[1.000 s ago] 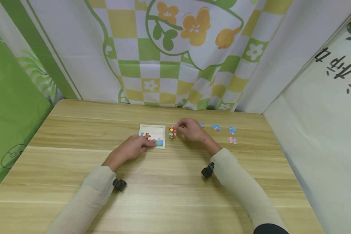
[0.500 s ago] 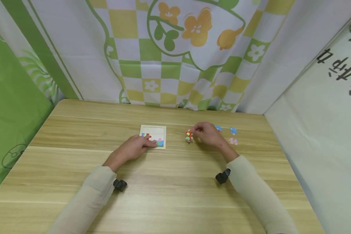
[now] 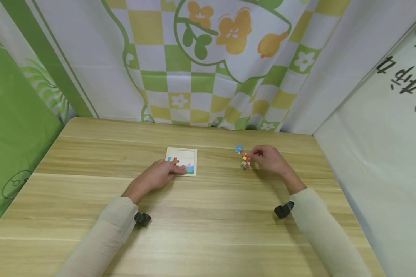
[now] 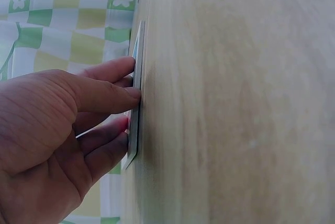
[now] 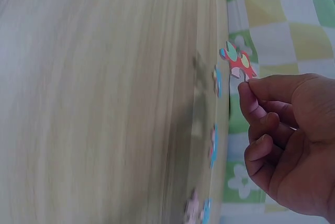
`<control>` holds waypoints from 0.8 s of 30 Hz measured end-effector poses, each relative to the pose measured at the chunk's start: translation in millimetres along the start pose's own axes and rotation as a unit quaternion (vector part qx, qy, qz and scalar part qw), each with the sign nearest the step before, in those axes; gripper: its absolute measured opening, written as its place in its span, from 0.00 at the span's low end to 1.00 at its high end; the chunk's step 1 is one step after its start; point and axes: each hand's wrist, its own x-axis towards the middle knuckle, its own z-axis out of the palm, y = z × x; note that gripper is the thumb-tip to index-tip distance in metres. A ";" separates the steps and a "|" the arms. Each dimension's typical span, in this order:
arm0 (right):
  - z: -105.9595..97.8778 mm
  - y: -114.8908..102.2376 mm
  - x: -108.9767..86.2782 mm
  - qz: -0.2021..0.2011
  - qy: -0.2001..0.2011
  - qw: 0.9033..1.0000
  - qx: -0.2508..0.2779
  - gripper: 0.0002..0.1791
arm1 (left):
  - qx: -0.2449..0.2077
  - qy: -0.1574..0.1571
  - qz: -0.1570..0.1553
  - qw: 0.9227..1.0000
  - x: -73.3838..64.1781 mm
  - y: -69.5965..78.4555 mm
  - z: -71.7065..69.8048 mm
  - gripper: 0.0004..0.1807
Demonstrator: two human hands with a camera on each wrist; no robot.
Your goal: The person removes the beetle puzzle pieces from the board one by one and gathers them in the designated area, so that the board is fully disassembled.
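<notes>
My left hand (image 3: 159,174) lies over the left and near side of a square wooden puzzle tray (image 3: 185,149). In the left wrist view its fingertips (image 4: 125,66) rest on the tray, the thumb at the edge. Colourful pieces fill part of the tray's bottom, half hidden by that hand. My right hand (image 3: 268,157) pinches a red puzzle piece (image 5: 238,62) with yellow and green spots between thumb and index finger, above the table. A blue puzzle piece (image 3: 239,148) lies just beyond the held one. More pieces (image 5: 213,146) lie under the right hand.
The wooden table (image 3: 194,223) runs back to a checked curtain (image 3: 211,92). A white wall (image 3: 384,154) stands at the right, green cloth (image 3: 20,115) at the left. A pink piece (image 5: 192,208) shows low in the right wrist view.
My right hand has carried the red piece rightward, away from the tray, and now covers the pieces at the right. The left hand stays on the tray.
</notes>
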 end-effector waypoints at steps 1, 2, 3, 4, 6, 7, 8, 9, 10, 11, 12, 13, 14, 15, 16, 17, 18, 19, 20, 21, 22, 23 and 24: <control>-2.9 2.6 -1.8 0.003 0.001 1.000 -0.003 0.10 | -0.002 0.001 0.001 1.000 0.1 0.4 0.4 0.18; -5.8 4.7 -3.7 0.008 0.000 1.000 -0.004 0.10 | -0.006 0.001 0.002 1.000 0.5 0.7 0.7 0.18; -7.8 7.2 -4.9 0.012 0.000 1.000 -0.006 0.10 | -0.005 0.002 0.004 1.000 0.7 1.0 1.2 0.18; -9.8 9.3 -6.1 0.016 -0.001 1.000 -0.007 0.10 | -0.004 0.002 0.005 1.000 0.7 1.1 1.5 0.18; -12.3 13.0 -7.9 0.024 -0.005 1.000 -0.009 0.11 | -0.005 0.003 0.003 1.000 0.5 1.5 1.9 0.17; -13.3 15.0 -8.5 0.027 -0.006 1.000 -0.011 0.11 | -0.005 0.004 0.001 1.000 0.4 1.6 2.0 0.17; -14.0 16.7 -9.3 0.030 -0.007 0.999 -0.012 0.12 | -0.003 0.004 0.002 1.000 0.4 1.7 1.9 0.17; -14.7 18.6 -10.1 0.032 -0.008 0.999 -0.014 0.12 | -0.004 0.003 0.001 1.000 0.6 1.8 1.9 0.17; -14.7 20.0 -9.7 0.034 -0.010 0.999 -0.014 0.12 | -0.007 0.003 -0.001 1.000 0.0 1.3 1.6 0.17; -14.9 21.6 -9.3 0.037 -0.012 0.999 -0.015 0.12 | -0.010 0.002 -0.003 1.000 -0.3 0.8 1.3 0.18; -15.0 23.5 -9.0 0.039 -0.013 0.999 -0.017 0.12 | -0.012 0.000 -0.002 1.000 -0.5 0.5 1.3 0.18; -15.3 25.2 -8.9 0.043 -0.014 0.999 -0.018 0.11 | -0.011 -0.002 0.002 1.000 -0.6 0.2 1.2 0.18; -15.4 26.9 -8.8 0.046 -0.015 0.999 -0.019 0.11 | -0.012 -0.004 0.003 1.000 -0.7 -0.3 1.2 0.18; -15.7 28.6 -8.5 0.050 -0.018 0.998 -0.019 0.11 | -0.013 -0.008 -0.001 1.000 -0.7 -0.9 1.5 0.19; -15.8 30.2 -8.1 0.054 -0.019 0.998 -0.020 0.10 | -0.013 -0.011 -0.001 1.000 -1.0 -1.3 1.4 0.20; -16.8 31.8 -8.3 0.056 -0.018 0.998 -0.022 0.11 | -0.013 -0.013 -0.001 1.000 -0.7 -1.5 1.4 0.20; -17.2 33.5 -8.6 0.059 -0.018 0.998 -0.024 0.11 | -0.011 -0.015 -0.001 1.000 -0.5 -1.7 1.6 0.21; -17.6 34.9 -8.8 0.062 -0.019 0.998 -0.023 0.11 | -0.013 -0.016 -0.004 1.000 -0.4 -2.1 1.4 0.22; -17.9 36.1 -8.8 0.064 -0.019 0.997 -0.023 0.11 | -0.016 -0.017 -0.006 1.000 -0.3 -2.3 1.1 0.23; -18.1 37.3 -8.7 0.066 -0.020 0.997 -0.022 0.12 | -0.018 -0.018 -0.008 1.000 -0.4 -2.3 0.8 0.24; -18.0 38.0 -8.5 0.066 -0.020 0.997 -0.024 0.12 | -0.020 -0.019 -0.009 1.000 -0.4 -2.3 0.5 0.25; -17.8 39.0 -8.1 0.066 -0.020 0.997 -0.025 0.12 | -0.022 -0.020 -0.010 1.000 -0.5 -2.3 0.3 0.25; -17.1 39.9 -7.8 0.067 -0.022 0.997 -0.025 0.13 | -0.023 -0.022 -0.011 0.999 -0.6 -2.3 0.0 0.25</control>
